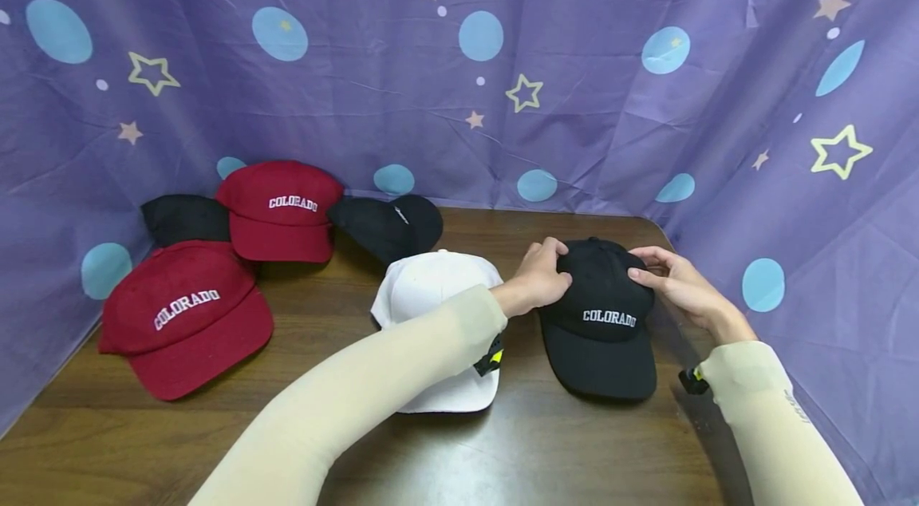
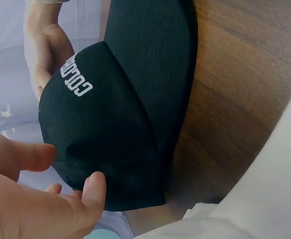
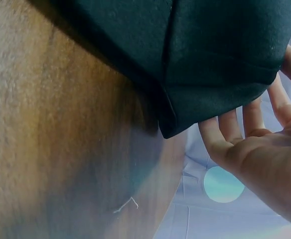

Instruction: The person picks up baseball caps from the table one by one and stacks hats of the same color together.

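Note:
A black baseball cap (image 1: 599,290) with white COLORADO lettering sits at the right of the table, its brim toward me. My left hand (image 1: 540,274) holds the left side of its crown; in the left wrist view, thumb and fingertips bear on the black cloth. On the opposite side, my right hand (image 1: 675,281) grips the crown with the thumb in front and fingers behind. The right wrist view shows several fingers of that hand (image 3: 265,144) tucked along the cap's lower back edge. A white cap (image 1: 438,282) is just left, partly hidden under my left forearm.
Two red COLORADO caps (image 1: 190,302) stand at the left, one behind the other. A black cap (image 1: 187,220) is partly hidden behind them, and another black cap (image 1: 391,225) lies turned sideways near the back. A purple curtain (image 1: 574,115) borders the wooden table (image 1: 309,378).

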Available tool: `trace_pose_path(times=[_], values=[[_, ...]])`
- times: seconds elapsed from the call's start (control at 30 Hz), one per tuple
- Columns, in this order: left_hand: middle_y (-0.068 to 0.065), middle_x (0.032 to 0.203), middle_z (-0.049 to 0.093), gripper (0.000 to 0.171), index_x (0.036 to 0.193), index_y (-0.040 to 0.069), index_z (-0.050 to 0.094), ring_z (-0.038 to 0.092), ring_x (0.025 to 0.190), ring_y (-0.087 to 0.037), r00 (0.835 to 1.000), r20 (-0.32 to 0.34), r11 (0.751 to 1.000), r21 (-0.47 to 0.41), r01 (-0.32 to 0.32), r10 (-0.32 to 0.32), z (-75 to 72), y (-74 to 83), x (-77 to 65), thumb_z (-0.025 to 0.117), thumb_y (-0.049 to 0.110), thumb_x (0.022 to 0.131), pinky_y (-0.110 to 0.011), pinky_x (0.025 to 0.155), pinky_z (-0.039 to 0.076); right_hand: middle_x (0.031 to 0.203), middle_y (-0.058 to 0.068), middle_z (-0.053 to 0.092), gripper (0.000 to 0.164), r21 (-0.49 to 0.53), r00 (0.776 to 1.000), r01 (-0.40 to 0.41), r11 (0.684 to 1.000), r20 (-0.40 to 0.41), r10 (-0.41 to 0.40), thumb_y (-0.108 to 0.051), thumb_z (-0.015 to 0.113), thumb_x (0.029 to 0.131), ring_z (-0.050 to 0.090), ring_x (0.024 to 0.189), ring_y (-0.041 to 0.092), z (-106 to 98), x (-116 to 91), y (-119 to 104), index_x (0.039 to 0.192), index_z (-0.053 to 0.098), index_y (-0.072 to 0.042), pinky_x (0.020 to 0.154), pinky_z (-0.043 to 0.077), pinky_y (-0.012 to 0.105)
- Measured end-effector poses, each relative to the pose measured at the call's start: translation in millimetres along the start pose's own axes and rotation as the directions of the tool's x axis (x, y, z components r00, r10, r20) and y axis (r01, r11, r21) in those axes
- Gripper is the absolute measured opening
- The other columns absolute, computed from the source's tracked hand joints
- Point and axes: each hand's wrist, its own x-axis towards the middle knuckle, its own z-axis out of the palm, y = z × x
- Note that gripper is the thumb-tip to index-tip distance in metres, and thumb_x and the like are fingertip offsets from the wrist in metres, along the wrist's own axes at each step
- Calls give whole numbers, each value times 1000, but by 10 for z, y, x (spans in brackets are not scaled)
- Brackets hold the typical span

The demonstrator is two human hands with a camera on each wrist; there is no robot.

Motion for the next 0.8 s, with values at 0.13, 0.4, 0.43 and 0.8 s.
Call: trace_pose_path(times=[0.13, 0.4, 0.43, 0.8], values=[[-8, 126, 47, 41, 130, 13, 45, 44, 118, -17, 1000, 14, 1000, -6, -2, 2, -1, 29, -8, 60, 14, 92, -28, 97, 39, 117, 15, 48, 51, -6, 1000, -9, 1000, -29, 9, -27, 65, 93, 54, 98, 19, 2, 4, 7, 133, 44, -3, 76, 48, 20], [-9, 132, 47, 43, 132, 11, 44, 44, 119, -19, 996, 79, 999, -35, -27, 30, -115, 29, -41, 60, 15, 92, -31, 97, 40, 121, 15, 48, 51, -31, 999, -14, 999, -53, 13, -30, 65, 93, 53, 102, 18, -8, -5, 1, 135, 45, -6, 78, 47, 21], [-10, 132, 47, 42, 132, 11, 44, 44, 119, -19, 995, 91, 999, -39, -35, 38, -156, 30, -49, 60, 15, 93, -31, 97, 40, 123, 15, 48, 52, -43, 998, -13, 999, -57, 11, -31, 64, 93, 53, 103, 19, -13, -12, -9, 135, 45, -7, 79, 47, 21], [-3, 125, 53, 40, 129, 13, 46, 55, 108, -14, 986, 55, 986, -78, -150, 155, -906, -24, -262, 61, 18, 93, -29, 88, 47, 128, 7, 52, 43, -70, 990, -18, 997, -138, 8, -35, 62, 94, 51, 110, 13, -127, -85, -297, 129, 51, -14, 87, 41, 21]])
